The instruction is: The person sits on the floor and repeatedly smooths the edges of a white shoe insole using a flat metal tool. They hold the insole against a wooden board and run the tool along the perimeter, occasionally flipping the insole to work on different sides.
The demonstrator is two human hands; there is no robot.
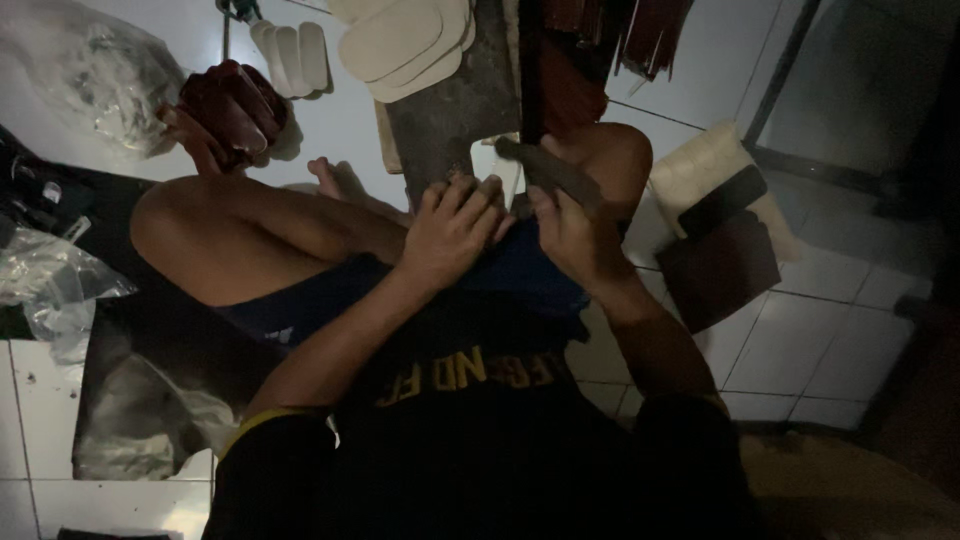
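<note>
Dark strip | right hand grip closed on it | left hand grip unclear, fingers curled beside | clear bag contents indistinct

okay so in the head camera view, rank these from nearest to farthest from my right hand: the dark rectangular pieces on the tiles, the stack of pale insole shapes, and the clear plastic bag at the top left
From the right hand:
1. Dark rectangular pieces, just to its right on the tiles.
2. Stack of pale insole shapes, up at the top, slightly left.
3. Clear plastic bag, far across at the top left.
</note>
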